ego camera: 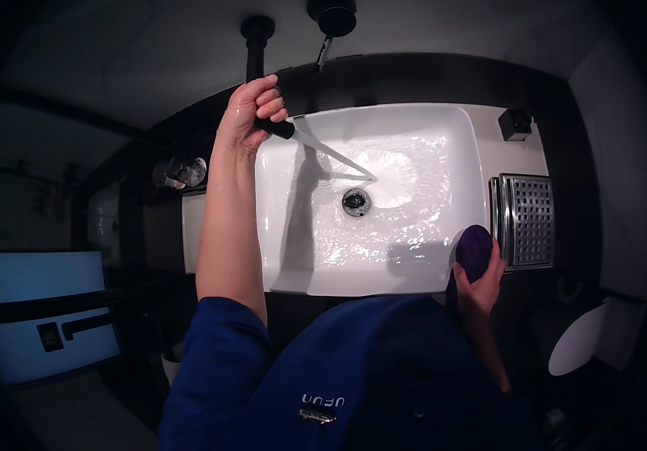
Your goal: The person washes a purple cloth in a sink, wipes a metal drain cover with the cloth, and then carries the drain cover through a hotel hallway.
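Observation:
My left hand (257, 110) is closed around the black spout (283, 129) of a wall-mounted faucet. A stream of water (335, 158) runs from its tip into a white rectangular basin (473, 152) and splashes beside the round drain (356, 202). Shallow water ripples over the basin floor. At the basin's front right corner, my right hand (481, 284) holds a dark purple oval pad (473, 252); its material is not clear. The pad is over the rim, and part of it is hidden by my fingers.
Metal drain grates with square holes (532, 220) lie right of the basin, on the pale counter (504, 152). Behind them stands a small black block (515, 124). Glass jars (185, 170) are at the left. A black wall fixture with a thin lever (324, 54) projects above the basin.

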Demonstrator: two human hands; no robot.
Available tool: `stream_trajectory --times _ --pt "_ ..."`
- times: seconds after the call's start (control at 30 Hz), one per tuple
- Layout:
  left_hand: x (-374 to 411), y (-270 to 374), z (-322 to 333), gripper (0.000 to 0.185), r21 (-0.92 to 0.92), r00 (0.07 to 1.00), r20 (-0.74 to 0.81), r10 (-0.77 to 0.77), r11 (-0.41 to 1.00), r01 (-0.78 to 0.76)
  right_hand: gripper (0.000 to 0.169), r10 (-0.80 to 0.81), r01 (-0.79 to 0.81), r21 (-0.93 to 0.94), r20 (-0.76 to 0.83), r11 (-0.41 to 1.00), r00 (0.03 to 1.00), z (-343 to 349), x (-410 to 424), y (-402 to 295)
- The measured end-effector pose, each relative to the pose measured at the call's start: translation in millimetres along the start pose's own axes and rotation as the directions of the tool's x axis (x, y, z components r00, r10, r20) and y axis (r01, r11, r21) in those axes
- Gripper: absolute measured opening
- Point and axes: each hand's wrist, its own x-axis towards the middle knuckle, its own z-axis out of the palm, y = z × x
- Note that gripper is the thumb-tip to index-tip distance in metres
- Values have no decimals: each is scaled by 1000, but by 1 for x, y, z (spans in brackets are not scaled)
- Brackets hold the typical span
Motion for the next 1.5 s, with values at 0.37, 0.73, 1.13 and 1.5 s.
stream_trajectory --times 0.37,0.73,1.13,1.5 --pt "-10 -60 -5 85 -372 994 44 96 925 -73 84 0 2 -86 23 996 1000 -1 3 9" --pt "-38 -157 -33 41 633 781 -262 -567 510 583 85 -2 2 -24 11 1000 1000 1 2 8" --pt "-33 -144 -26 37 223 935 -207 -288 917 332 84 -26 27 -39 27 999 999 -3 2 5" --pt "-16 -90 62 46 972 969 -116 218 226 66 87 5 -1 -77 54 997 999 -3 4 10"
